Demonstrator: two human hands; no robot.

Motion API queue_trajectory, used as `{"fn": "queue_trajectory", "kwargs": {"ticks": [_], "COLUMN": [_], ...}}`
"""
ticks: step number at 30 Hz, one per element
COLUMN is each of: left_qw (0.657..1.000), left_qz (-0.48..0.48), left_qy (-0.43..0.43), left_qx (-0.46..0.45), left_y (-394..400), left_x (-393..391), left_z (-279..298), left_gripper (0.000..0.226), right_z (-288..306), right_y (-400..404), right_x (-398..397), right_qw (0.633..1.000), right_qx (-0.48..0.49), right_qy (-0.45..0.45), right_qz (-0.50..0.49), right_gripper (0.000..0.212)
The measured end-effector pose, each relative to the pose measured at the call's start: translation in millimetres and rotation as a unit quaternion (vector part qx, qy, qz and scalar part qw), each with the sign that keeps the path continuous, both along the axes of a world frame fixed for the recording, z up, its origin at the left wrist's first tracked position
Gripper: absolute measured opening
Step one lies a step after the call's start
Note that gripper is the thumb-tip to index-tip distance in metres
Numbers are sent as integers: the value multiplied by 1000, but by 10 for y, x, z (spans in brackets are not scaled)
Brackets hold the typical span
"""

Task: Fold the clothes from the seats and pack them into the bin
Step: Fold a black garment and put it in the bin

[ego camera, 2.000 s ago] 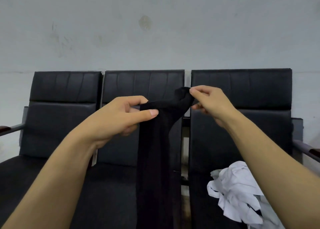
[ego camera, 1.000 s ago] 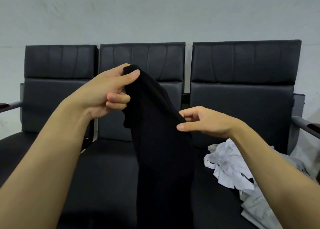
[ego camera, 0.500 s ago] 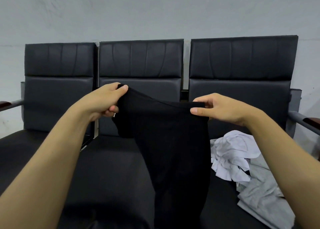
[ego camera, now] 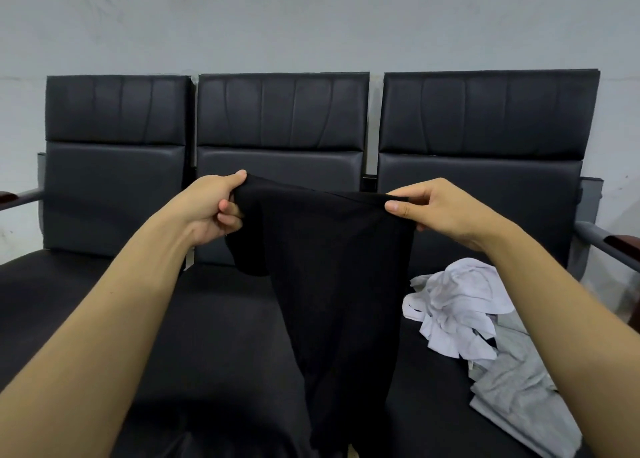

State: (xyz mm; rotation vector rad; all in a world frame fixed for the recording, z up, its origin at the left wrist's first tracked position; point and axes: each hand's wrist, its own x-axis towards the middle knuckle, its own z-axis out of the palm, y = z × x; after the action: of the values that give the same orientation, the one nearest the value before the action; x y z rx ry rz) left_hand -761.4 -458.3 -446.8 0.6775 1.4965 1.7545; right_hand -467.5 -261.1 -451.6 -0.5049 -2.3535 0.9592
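The left hand [ego camera: 211,211] and right hand [ego camera: 440,211] each pinched a top corner of the black garment [ego camera: 332,284], which hung limp between both grips, seemingly light, soft, best held at its edge.

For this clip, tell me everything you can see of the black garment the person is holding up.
The black garment is a plain, soft, matte cloth with no visible print or seams. It is held in the air by its top edge: the left hand grips one corner, the right hand pinches the other, so the edge runs nearly level and fairly taut. A short flap hangs below the left grip; the rest narrows and drops past the bottom of the frame, in front of the middle seat. Its type is unclear.
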Motion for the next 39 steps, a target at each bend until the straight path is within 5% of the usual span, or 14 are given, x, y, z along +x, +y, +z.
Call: {"fn": "queue_trajectory", "kwargs": {"ticks": [4, 14, 23, 27, 30, 34, 39], "left_qw": [1000, 998, 991, 986, 991, 977, 985], "left_qz": [7, -10, -54, -45, -126, -179, -84], "left_qy": [-20, -58, -112, -53, 8, 81, 139], "left_qx": [0, 13, 55, 150, 53, -84, -50], "left_y": [35, 65, 58, 54, 63, 171, 195], "left_x": [1, -79, 8, -31, 24, 172, 106], "left_z": [-73, -223, -231, -185, -362, -652, -416], "left_gripper": [30, 30, 29, 15, 36, 63, 45], "right_z": [3, 156, 225, 282, 321, 276, 243], "right_y": [24, -106, -167, -184, -222, -256, -155], "right_x": [-1, 19, -44, -56, -144, -273, -277], "right_qw": [999, 985, 986, 999, 993, 992, 996], "right_qx": [-39, 33, 111, 29, -70, -87, -39], "right_qy": [12, -167, -112, 21, 93, 87, 66], "right_qz": [8, -17, -52, -15, -20, -21, -55], "right_gripper": [13, 15, 13, 7, 10, 11, 17]}}
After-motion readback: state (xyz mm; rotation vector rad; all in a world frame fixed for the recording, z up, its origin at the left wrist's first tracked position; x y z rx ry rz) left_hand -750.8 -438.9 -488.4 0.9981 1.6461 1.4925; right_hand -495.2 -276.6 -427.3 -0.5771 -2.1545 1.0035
